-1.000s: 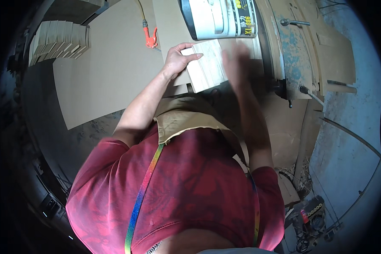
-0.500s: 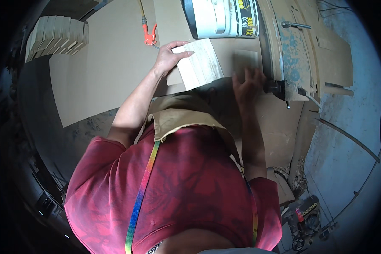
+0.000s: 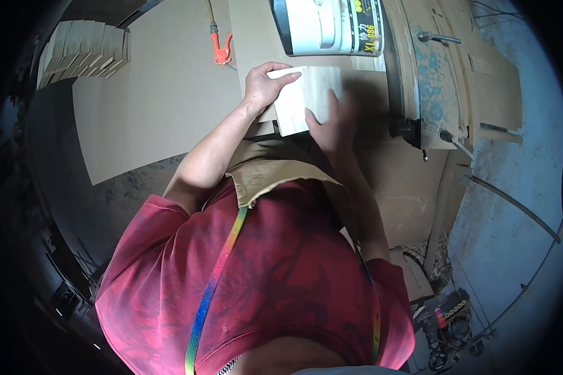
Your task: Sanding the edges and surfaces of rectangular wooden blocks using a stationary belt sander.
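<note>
A pale rectangular wooden board point(image 3: 303, 94) lies on the brown worktable point(image 3: 169, 100) in front of me. My left hand point(image 3: 263, 84) grips the board's upper left corner, thumb over its top edge. My right hand point(image 3: 331, 125) is blurred with motion and rests flat on the board's right part, fingers spread. Just beyond the board stands a machine with a white and black housing point(image 3: 328, 25).
A stack of cut wooden pieces point(image 3: 84, 53) sits at the table's far left. An orange clamp-like tool point(image 3: 221, 47) hangs on a cord near the machine. Worn blue-painted machine parts point(image 3: 431, 94) and boards stand at the right; a small device point(image 3: 450, 312) lies on the floor below.
The board has shifted slightly left and toward me. My right hand has slid from the board's right edge onto its surface. My left hand keeps its hold on the corner.
</note>
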Tool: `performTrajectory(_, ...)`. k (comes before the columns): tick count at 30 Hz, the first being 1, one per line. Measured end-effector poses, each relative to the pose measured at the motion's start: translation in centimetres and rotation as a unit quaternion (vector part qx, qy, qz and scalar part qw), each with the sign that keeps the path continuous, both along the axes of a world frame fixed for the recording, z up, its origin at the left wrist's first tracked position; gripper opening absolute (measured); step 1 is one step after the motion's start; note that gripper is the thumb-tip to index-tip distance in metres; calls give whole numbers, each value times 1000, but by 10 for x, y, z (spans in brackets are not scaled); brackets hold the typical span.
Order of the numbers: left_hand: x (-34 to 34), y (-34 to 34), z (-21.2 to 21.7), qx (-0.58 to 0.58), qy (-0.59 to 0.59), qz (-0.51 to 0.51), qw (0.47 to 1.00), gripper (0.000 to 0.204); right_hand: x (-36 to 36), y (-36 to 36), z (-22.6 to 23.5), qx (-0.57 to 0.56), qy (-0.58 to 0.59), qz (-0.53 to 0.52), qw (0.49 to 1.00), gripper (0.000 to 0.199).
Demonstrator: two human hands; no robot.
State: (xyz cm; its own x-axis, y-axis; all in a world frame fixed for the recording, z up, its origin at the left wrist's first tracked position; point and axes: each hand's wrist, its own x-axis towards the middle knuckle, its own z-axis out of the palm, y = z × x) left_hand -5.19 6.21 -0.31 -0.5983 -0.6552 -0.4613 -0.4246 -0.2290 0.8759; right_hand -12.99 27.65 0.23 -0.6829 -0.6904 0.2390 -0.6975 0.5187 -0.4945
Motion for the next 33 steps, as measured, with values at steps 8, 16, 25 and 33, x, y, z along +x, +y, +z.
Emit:
performTrajectory(8,36,-37,5,233,180,19,955,33,-68,53,-42,100,143,-68,982,59)
performTrajectory(16,27,-23,-14,220,193,1,956,36,-94,-26,-36,19,179,-48,983,54)
performTrajectory(25,12,-13,-24,92,81,65,990,33,12,-19,-2,-45,-26,44,998,68)
performTrajectory(33,3,-9,-10,41,58,19,997,28,4,-11,7,-39,-11,65,997,64)
